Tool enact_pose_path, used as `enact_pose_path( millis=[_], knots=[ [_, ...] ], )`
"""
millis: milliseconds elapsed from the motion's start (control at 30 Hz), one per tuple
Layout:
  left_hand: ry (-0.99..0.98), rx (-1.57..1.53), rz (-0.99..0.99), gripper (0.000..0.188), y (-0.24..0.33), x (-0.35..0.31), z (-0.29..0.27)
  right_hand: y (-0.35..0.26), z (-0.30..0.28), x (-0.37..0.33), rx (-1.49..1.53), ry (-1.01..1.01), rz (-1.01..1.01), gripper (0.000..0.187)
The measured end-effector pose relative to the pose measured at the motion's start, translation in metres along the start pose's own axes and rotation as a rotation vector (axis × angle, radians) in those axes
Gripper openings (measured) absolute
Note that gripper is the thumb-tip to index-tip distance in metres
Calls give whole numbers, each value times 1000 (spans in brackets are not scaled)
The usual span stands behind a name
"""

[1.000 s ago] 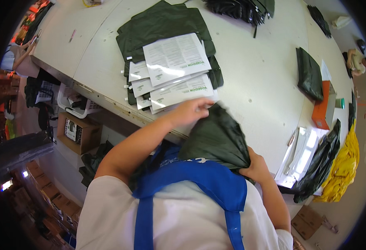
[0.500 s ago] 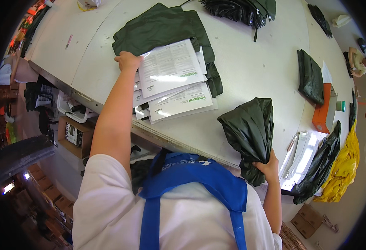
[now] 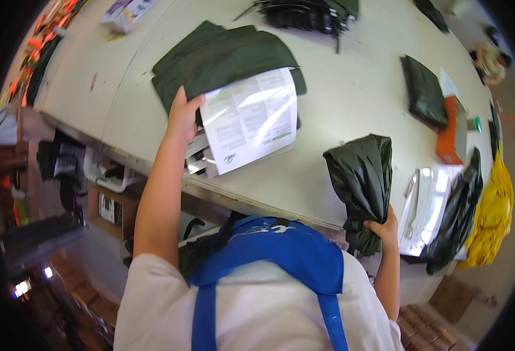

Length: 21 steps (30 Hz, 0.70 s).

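Note:
My left hand [image 3: 183, 119] pinches the near left edge of the top dark green pouch [image 3: 228, 55], which has a white printed sheet [image 3: 251, 120] in a shiny clear sleeve on its near part. That pouch is raised at the near side, over a stack of similar ones. Sheet corners [image 3: 197, 155] of the lower ones show beneath it. At the table's near edge on the right, my right hand [image 3: 384, 230] is closed round the gathered lower part of a dark green waterproof fabric bundle [image 3: 363, 175]. The bundle fans out above my fist.
A black bundle [image 3: 304, 14] lies at the far side of the white table [image 3: 351, 88]. To the right are a folded dark packet [image 3: 424, 93], an orange box [image 3: 450, 134], clear plastic sleeves [image 3: 424, 205], and dark [image 3: 459, 216] and yellow fabric [image 3: 491, 216]. A person [image 3: 490, 64] is far right.
My left hand has lifted the top pouch's near edge, and its sheet now covers most of the sheets below. The right hand keeps its hold on the fabric bundle. The whole view has shifted slightly.

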<state>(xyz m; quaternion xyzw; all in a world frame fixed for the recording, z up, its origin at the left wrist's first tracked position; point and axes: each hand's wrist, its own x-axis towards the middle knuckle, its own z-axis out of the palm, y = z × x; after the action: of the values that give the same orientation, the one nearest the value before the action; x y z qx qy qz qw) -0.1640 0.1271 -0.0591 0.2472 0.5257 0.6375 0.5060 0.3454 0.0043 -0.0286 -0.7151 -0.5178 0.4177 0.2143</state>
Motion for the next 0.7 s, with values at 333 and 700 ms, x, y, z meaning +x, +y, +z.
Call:
enact_pose_path(
  millis=[333, 700],
  knots=[
    [-299, 192, -393, 55, -121, -111, 102, 35, -58, -12, 482, 228, 133, 49],
    [-380, 247, -548, 74, -185, -173, 123, 107, -59, -9, 706, 263, 331, 42]
  ],
)
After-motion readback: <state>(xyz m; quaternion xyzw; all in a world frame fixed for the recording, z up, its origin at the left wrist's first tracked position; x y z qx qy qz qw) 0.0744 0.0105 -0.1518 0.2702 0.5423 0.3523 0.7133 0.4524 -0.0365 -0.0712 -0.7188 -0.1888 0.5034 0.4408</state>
